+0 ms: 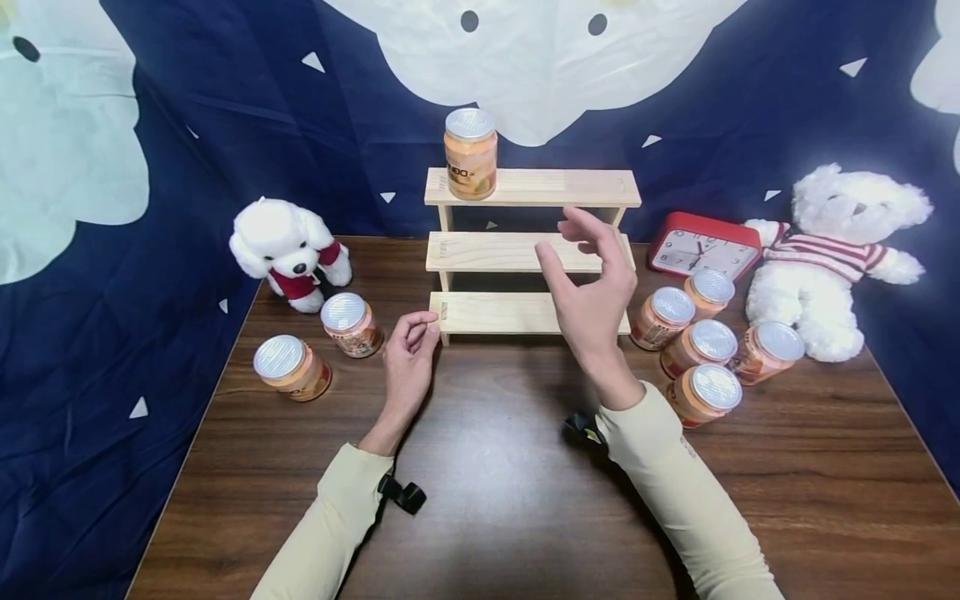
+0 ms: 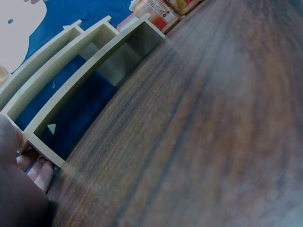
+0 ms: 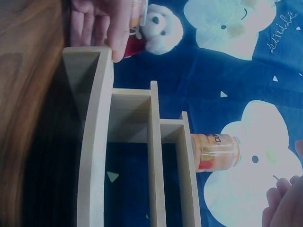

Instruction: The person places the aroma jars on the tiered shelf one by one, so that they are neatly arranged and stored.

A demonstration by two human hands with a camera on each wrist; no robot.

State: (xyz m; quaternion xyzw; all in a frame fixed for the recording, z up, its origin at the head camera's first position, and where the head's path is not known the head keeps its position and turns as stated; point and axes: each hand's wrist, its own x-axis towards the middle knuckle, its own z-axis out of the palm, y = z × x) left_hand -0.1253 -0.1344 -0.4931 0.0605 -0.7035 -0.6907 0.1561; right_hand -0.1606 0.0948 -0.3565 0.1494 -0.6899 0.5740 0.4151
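Note:
A three-step wooden shelf (image 1: 498, 313) stands at the back of the table, with one jar (image 1: 471, 158) upright at the left of its top step. My left hand (image 1: 410, 354) grips the left end of the lowest step. The left wrist view shows its fingers (image 2: 42, 174) against the side panel, and in the right wrist view its thumb (image 3: 119, 35) lies on the step's edge. My right hand (image 1: 592, 304) is raised in front of the shelf's right half, fingers loosely bent and apart from the thumb, holding nothing.
Two jars, one (image 1: 292, 368) nearer and one (image 1: 352, 325) farther, stand left, by a white toy dog (image 1: 288, 246). Several jars (image 1: 703, 396) cluster at the right, before a red clock (image 1: 705, 244) and a white teddy bear (image 1: 821, 258). A dark blue cloth (image 1: 300, 125) hangs behind.

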